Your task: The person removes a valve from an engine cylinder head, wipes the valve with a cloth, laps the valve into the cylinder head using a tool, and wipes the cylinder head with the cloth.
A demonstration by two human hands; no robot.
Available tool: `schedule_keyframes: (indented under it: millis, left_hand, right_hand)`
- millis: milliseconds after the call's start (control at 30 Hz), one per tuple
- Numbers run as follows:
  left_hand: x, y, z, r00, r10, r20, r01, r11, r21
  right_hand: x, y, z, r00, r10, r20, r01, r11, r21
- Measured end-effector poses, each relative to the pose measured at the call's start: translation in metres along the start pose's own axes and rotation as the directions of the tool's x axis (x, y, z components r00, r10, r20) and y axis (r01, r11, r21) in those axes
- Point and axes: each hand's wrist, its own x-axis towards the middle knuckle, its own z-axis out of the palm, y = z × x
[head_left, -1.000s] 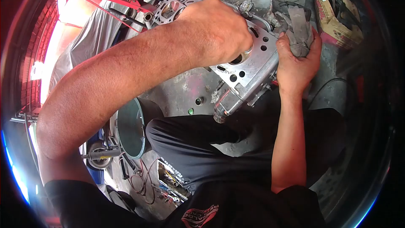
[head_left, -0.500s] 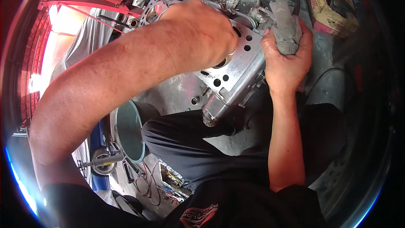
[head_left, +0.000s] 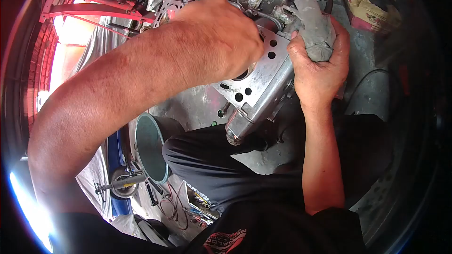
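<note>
Left hand [head_left: 223, 40] curled over the engine block [head_left: 265, 76], its fingertips hidden and its grip impossible to tell, right hand [head_left: 321, 77] cupped around a grey lump [head_left: 314, 28] beside the block, green tub [head_left: 151, 148] near a knee [head_left: 186, 148]

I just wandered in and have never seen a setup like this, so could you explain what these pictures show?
There is no robot here: a person works with two bare hands. The pictures come from one camera on the head, looking forward and down, so the arms reach in from the sides. The left hand is curled over a metal block with round holes; whatever its fingers grip is hidden. The right hand holds a grey, rag-like bundle beside the block. On the floor are a greenish tub and, farther off, a torn printed carton.
</note>
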Motion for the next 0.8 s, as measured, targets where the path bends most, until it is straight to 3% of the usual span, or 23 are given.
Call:
schedule_keyframes:
  millis: [33, 167, 233, 267, 333, 367, 433, 567, 633, 800]
  left_hand:
    - [0.000, 0.003, -0.003, 0.997, 0.026, 0.072, -0.034, 0.993, 0.112]
    - [-0.005, -0.002, 0.003, 0.997, 0.007, 0.077, -0.014, 0.996, 0.087]
    - [-0.010, -0.009, 0.012, 0.999, 0.012, 0.030, -0.010, 0.996, -0.093]
    - [-0.011, -0.013, 0.018, 0.999, 0.013, 0.029, -0.010, 0.995, -0.094]
    - [-0.010, -0.021, 0.028, 0.991, 0.002, -0.136, -0.020, 0.991, -0.129]
    - [-0.008, -0.019, 0.022, 0.991, 0.004, -0.137, -0.021, 0.992, -0.127]
    - [-0.004, -0.014, 0.012, 0.998, 0.035, -0.053, -0.032, 0.998, 0.058]
    - [-0.011, -0.014, 0.023, 0.996, 0.017, -0.082, -0.019, 1.000, -0.020]
    - [-0.013, -0.013, 0.025, 1.000, -0.005, -0.014, 0.003, 0.994, -0.109]
    - [-0.010, -0.008, 0.015, 0.998, 0.020, -0.054, -0.018, 0.999, 0.036]
  right_hand:
    - [0.001, -0.001, 0.000, 1.000, -0.005, -0.011, 0.005, 1.000, -0.010]
    - [-0.001, 0.000, 0.001, 1.000, 0.011, -0.006, -0.010, 1.000, 0.004]
    - [-0.002, -0.001, 0.000, 1.000, 0.006, -0.003, -0.006, 1.000, -0.003]
    - [-0.002, -0.001, -0.001, 1.000, 0.004, 0.003, -0.004, 1.000, -0.009]
    - [-0.001, 0.000, -0.001, 1.000, -0.014, -0.001, 0.014, 1.000, -0.015]
    - [-0.001, 0.000, -0.001, 0.999, -0.032, 0.000, 0.032, 0.999, -0.019]
    - [0.000, -0.001, 0.001, 1.000, 0.000, -0.012, 0.000, 1.000, 0.004]
    - [-0.003, 0.001, 0.001, 1.000, 0.015, -0.005, -0.015, 1.000, 0.009]
    - [-0.002, -0.001, -0.001, 1.000, -0.007, -0.004, 0.007, 1.000, -0.007]
    - [-0.002, 0.001, 0.000, 1.000, 0.002, -0.005, -0.002, 1.000, 0.002]
